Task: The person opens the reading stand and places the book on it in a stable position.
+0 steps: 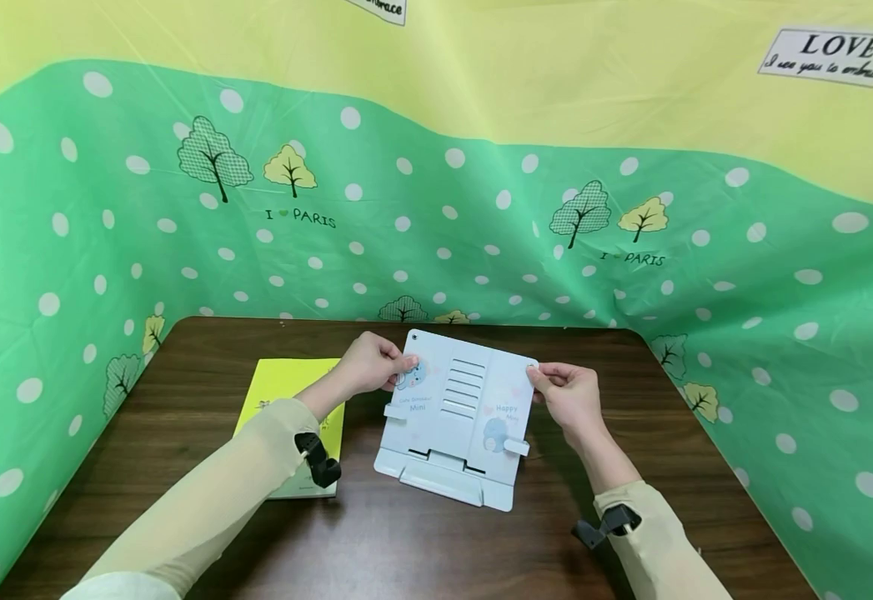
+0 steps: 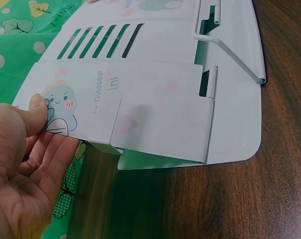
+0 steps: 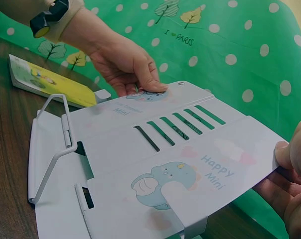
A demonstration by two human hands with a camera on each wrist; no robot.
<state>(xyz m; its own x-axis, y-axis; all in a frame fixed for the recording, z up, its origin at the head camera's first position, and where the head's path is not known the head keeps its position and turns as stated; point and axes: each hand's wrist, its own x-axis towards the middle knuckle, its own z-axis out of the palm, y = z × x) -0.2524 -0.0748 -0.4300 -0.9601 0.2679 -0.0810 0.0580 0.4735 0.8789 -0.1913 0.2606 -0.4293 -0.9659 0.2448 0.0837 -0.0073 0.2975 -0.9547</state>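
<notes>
Pointing lip (image 1: 442, 486) nearward: white stand (image 1: 457, 431), long axis near to far

Cloth-walled booth around a single desk (image 1: 421, 550), study-corner in look. Desk top dark wood-grain, far corners rounded. Printed cloth (image 1: 436, 192) hangs behind and along both sides: green with white dots, yellow band above, tree prints (image 1: 214, 158), "LOVE" panel (image 1: 835, 57). Yellow book (image 1: 286, 375) and white stand (image 1: 428, 433) suit study. Wider room hidden; home or office, cannot tell.
</notes>
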